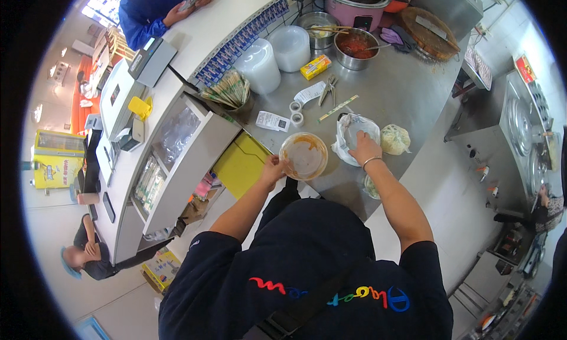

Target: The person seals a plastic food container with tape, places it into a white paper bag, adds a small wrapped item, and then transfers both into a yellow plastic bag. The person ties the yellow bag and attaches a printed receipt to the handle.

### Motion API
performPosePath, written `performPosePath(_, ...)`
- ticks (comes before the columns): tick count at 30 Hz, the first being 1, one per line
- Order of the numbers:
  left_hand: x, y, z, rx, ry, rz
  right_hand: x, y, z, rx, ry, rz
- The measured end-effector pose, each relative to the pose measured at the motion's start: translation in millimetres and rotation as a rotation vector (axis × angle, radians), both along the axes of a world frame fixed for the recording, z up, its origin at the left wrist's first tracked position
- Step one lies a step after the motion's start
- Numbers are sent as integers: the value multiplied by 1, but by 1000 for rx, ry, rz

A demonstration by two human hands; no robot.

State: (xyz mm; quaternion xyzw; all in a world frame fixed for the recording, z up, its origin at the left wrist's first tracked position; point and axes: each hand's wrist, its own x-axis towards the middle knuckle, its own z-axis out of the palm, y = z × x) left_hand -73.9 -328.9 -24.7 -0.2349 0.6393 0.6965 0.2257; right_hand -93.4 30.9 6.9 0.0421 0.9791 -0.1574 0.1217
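My left hand (272, 171) grips the rim of a round clear plastic container (305, 159), which has orange-brown sauce smeared inside. It is held at the near edge of the steel worktop (376, 87). To its right, my right hand (366, 146) reaches into the mouth of a white plastic bag (339, 147). The fingertips are partly hidden, so I cannot tell whether they grasp anything. Right beside the bag lies a knotted clear bag of pale yellowish food (395, 139). A second bag, with greenish contents (371, 187), is partly covered by my right forearm.
Behind sit stacked plastic containers (290, 48), a steel pot of red sauce (356, 48) and a pink cooker (356, 12). Tape rolls (297, 118), receipts (272, 121), a wrapped chopstick packet (338, 108) and metal tongs (328, 90) lie nearer. A person in blue (150, 8) leans at the counter.
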Motion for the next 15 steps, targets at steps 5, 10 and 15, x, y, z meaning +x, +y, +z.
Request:
performPosePath(5,-5,-91,8,58,179,575,-5,11,6,36,-394,396)
performPosePath(10,25,-251,73,122,246,1096,-16,50,30,-73,3,182)
performPosePath(15,48,-317,102,574,118,1072,-40,72,121,-378,268,-140)
